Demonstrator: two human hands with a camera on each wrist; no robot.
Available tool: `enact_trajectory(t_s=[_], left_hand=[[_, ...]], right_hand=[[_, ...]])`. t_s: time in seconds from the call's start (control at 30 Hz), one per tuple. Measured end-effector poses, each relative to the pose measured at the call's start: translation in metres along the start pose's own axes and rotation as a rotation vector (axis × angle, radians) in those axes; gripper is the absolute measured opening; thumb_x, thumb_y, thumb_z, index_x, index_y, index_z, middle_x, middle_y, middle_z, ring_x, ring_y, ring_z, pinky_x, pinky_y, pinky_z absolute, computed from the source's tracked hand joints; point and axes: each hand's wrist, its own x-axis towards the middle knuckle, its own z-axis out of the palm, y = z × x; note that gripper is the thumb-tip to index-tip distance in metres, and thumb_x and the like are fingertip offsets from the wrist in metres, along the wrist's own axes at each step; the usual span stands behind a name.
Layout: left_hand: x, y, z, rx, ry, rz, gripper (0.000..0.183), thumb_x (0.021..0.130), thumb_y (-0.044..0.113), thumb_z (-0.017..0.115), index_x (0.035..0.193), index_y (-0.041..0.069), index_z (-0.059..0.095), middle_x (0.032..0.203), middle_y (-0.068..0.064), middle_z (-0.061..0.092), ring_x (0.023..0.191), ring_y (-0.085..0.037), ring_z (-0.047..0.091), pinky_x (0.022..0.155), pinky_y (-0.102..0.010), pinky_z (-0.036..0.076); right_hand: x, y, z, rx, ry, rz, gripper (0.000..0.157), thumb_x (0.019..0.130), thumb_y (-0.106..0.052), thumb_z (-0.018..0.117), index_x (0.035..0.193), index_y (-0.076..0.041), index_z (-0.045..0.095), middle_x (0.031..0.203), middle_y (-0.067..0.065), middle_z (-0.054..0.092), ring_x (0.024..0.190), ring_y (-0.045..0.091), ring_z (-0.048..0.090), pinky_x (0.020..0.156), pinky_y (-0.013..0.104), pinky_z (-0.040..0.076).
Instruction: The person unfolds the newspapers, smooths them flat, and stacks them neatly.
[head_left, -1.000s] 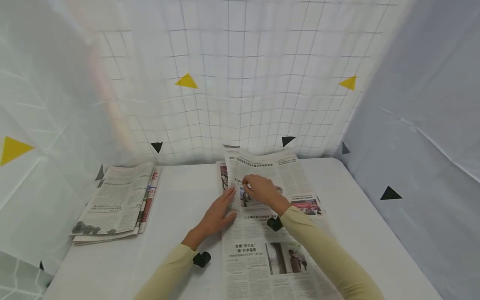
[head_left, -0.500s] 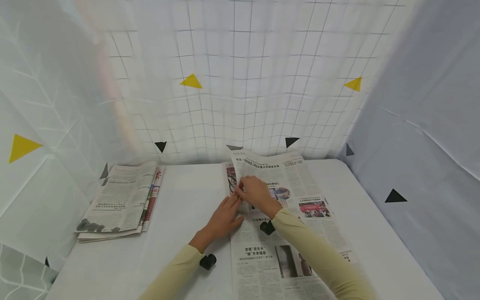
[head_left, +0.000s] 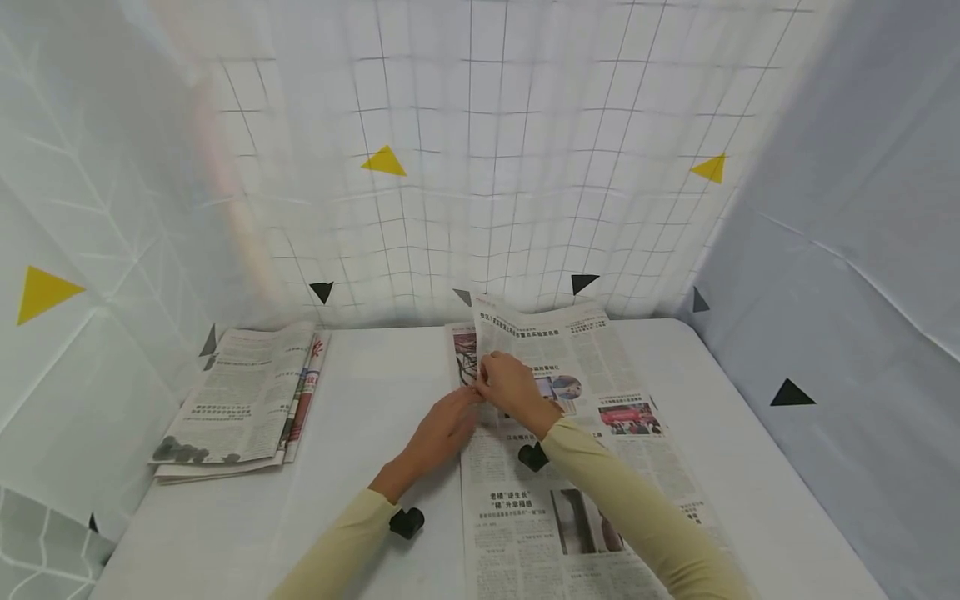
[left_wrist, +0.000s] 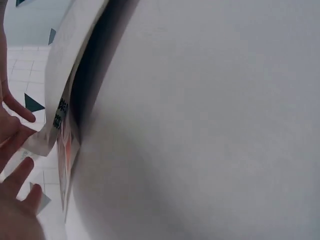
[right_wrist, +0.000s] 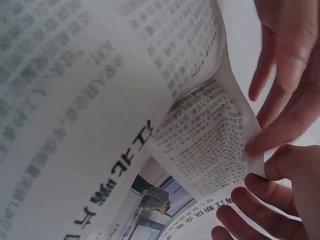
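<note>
A long newspaper [head_left: 517, 458] lies in front of me, the left edge of its top sheet lifted and bowed. My right hand [head_left: 517, 387] pinches that raised edge between thumb and fingers, which the right wrist view shows close up on the paper [right_wrist: 100, 100]. My left hand [head_left: 442, 429] reaches in from the left, fingertips at the same spot. Its fingers [right_wrist: 285, 55] are fairly straight above the pinching right hand [right_wrist: 290, 187]. In the left wrist view, the left hand [left_wrist: 20, 215] has its fingers spread below the curling sheet [left_wrist: 60, 70].
A folded stack of newspapers [head_left: 232, 400] lies at the table's back left. White table surface [head_left: 375, 383] shows between the stack and the newspaper. Sheeted walls, with a grid pattern [head_left: 480, 192] at the back, close in the table.
My right hand has moved slightly left to the sheet's edge and lifts it, showing more picture beneath. My left hand's fingertips have come up to meet the right hand's. The head view has shifted a little.
</note>
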Motion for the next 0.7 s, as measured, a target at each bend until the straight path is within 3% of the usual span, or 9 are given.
enact_trajectory(t_s=[0.13,0.2,0.27,0.37,0.5,0.7], left_hand=[[0.003,-0.002,0.000,-0.024,0.152,-0.084,0.020,0.108,0.010,0.045,0.120,0.011,0.061,0.134,-0.005,0.062,0.128,-0.023,0.059,0.104,-0.047,0.051],[0.004,-0.004,0.001,0.028,0.160,-0.112,0.023,0.105,0.005,0.047,0.123,0.010,0.060,0.134,-0.007,0.063,0.129,-0.026,0.060,0.105,-0.049,0.050],[0.003,-0.005,0.001,0.113,0.112,-0.127,0.033,0.105,0.006,0.049,0.136,0.009,0.058,0.142,-0.010,0.062,0.138,-0.032,0.056,0.114,-0.056,0.044],[-0.001,-0.007,0.000,0.258,-0.026,-0.136,0.046,0.108,0.018,0.048,0.153,0.011,0.048,0.159,-0.009,0.051,0.154,-0.039,0.037,0.123,-0.068,0.026],[-0.006,-0.009,0.000,0.411,-0.159,-0.147,0.051,0.111,0.032,0.040,0.161,0.019,0.038,0.168,-0.001,0.038,0.160,-0.038,0.025,0.125,-0.069,0.017],[-0.007,-0.016,0.001,0.512,-0.180,-0.144,0.053,0.111,0.038,0.037,0.163,0.027,0.031,0.170,0.006,0.033,0.162,-0.034,0.021,0.127,-0.067,0.011]], right_hand=[[-0.001,0.001,0.001,-0.013,0.020,-0.010,0.020,0.097,-0.017,0.066,0.078,-0.013,0.060,0.080,0.005,0.063,0.064,0.015,0.052,0.055,0.030,0.043],[-0.002,0.002,0.002,-0.010,0.017,-0.001,0.020,0.097,-0.017,0.066,0.078,-0.013,0.061,0.081,0.005,0.063,0.064,0.016,0.053,0.055,0.030,0.043],[-0.003,0.003,0.003,-0.008,0.013,0.011,0.020,0.098,-0.018,0.065,0.079,-0.014,0.062,0.082,0.005,0.064,0.064,0.016,0.054,0.056,0.031,0.045],[-0.004,0.004,0.003,-0.002,0.007,0.019,0.019,0.100,-0.019,0.064,0.081,-0.014,0.064,0.084,0.005,0.066,0.065,0.016,0.056,0.057,0.032,0.047],[-0.006,0.003,0.001,0.000,0.006,0.017,0.020,0.100,-0.019,0.063,0.080,-0.013,0.064,0.084,0.005,0.066,0.065,0.016,0.055,0.057,0.033,0.047],[-0.005,0.007,-0.002,-0.045,0.010,0.023,0.020,0.099,-0.019,0.065,0.080,-0.013,0.065,0.084,0.006,0.067,0.068,0.019,0.059,0.060,0.035,0.051]])
